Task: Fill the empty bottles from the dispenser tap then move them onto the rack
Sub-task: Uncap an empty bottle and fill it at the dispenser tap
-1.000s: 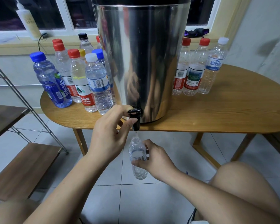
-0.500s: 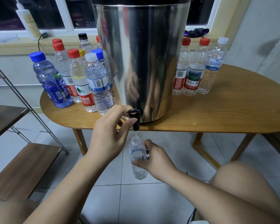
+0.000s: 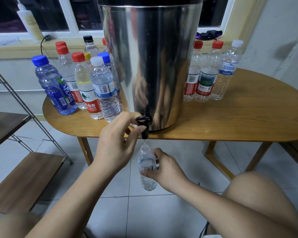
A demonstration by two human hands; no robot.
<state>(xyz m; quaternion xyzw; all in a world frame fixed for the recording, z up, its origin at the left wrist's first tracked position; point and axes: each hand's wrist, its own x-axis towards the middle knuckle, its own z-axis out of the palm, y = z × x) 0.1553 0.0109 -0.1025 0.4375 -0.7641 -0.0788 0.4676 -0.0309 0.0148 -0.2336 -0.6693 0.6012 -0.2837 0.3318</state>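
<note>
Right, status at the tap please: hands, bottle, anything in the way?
Left hand grips tap. Right hand holds bottle under it, thin stream running in. Nothing between tap and bottle mouth.

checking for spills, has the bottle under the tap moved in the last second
No. The bottle sits straight below the tap, just as before.

A single wide-angle camera worn on the head looks forward and down from close range. The dispenser (image 3: 150,66) fills the upper centre and the table (image 3: 248,117) crosses mid-frame. The floor (image 3: 141,217) spreads below, and the rack (image 3: 24,177) sits at the left edge.
</note>
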